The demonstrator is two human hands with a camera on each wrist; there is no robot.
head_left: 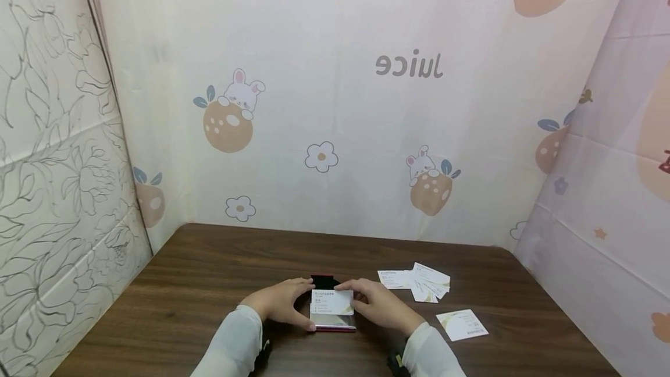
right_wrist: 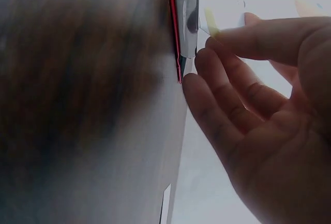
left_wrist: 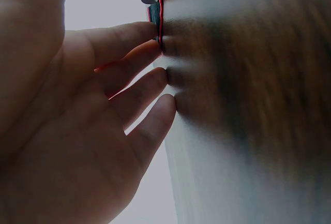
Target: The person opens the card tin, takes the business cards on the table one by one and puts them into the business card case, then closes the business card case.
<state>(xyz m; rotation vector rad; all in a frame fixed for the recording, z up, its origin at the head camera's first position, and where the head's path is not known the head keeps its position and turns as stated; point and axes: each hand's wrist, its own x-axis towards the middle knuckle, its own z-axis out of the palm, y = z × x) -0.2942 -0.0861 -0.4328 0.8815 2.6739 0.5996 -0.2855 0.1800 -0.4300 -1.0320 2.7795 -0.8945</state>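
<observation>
A card case [head_left: 332,320] with a silver face, red edges and a black part at its far end lies on the table in the head view. Over it is a white business card [head_left: 328,302] with print and a yellow-green corner. My left hand [head_left: 280,302] holds the case along its left side, thumb at the near corner and fingers toward the far end. From the right, my right hand [head_left: 384,306] pinches the card's right edge between thumb and fingers. The right wrist view shows the case's side [right_wrist: 187,19] close beside those fingertips.
To the right on the brown wooden table [head_left: 209,266], several business cards [head_left: 426,282] lie fanned out and overlapping. A single card [head_left: 462,325] lies nearer, right of my right hand. Patterned curtains [head_left: 335,103] stand behind the table and at both sides.
</observation>
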